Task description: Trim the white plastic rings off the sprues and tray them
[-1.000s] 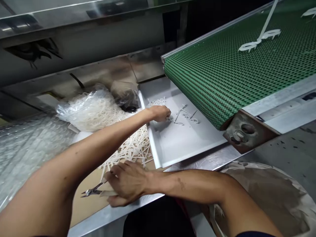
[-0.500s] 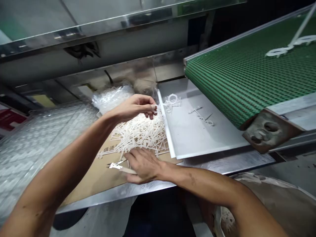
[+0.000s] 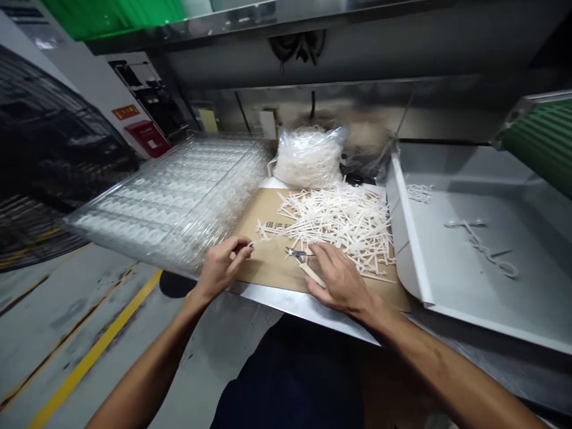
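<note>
White plastic sliver (image 3: 250,244) (shape too small to tell)

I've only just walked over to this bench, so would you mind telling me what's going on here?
A person is working bare-handed at a steel bench. The left hand pinches a small white plastic piece, while the right hand rests on a pair of side cutters beside a pile of white plastic runners on a cardboard sheet. A grey metal tray sits to the right, by a green conveyor belt.

Steel bench (image 3: 304,310) here, with a cardboard sheet (image 3: 263,253) on it, piled with white plastic runners (image 3: 339,226). Grey metal tray (image 3: 491,179) sits right, stacked clear plastic trays (image 3: 170,196) left.
</note>
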`<state>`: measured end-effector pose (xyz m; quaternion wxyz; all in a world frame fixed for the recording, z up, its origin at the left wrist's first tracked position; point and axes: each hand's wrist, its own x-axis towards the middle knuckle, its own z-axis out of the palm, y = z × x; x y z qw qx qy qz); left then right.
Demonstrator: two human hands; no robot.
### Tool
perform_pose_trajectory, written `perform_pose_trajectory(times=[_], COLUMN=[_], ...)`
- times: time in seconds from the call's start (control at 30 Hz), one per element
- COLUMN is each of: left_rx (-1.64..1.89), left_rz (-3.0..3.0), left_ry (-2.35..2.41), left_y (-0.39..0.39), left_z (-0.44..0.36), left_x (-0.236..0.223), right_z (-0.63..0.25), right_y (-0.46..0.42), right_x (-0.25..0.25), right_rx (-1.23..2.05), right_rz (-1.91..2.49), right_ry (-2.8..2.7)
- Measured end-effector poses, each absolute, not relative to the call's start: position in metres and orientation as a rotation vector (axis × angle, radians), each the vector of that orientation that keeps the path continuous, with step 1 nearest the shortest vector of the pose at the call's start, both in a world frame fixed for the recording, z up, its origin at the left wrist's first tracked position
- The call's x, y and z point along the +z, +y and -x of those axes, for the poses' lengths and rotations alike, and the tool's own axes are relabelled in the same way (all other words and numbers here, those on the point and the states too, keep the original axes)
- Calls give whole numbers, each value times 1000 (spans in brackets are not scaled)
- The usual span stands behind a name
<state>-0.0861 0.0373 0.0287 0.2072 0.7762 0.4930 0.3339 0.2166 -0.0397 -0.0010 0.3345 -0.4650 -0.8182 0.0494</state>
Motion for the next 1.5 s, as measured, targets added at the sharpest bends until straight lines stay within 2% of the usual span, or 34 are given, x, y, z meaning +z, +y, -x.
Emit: perform_pose_trajectory(times=[0.17,0.43,0.53,0.63,0.77,0.87,1.5], left_rx=[1173,1237,1233,1252,1265,1241,1161], left_rz=[-1447,-1218,-1329,-1693,-2257,-2441,-2635], left_ry=[1046,753,803,898,898,865,858], left_y=[25,18,17,19,23,22,15], left_z=[63,16,15,20,28,30,30], left_x=[20,11,11,18,32,41,43], right_z=[-214,-223,-224,-223,-220,-219,-219], right_y=[-45,-54,-54,-55,-56,-56,-58], right_x=[9,23,26,30,35,36,35], right_rx=[360,999,1132,1201,1187,1159,1353], right_rz=[1204,1215,1244,1227,1258,1302,1264], right_ry=[-2012,-1837,-1770,-1725,-1755,-1759,-1637])
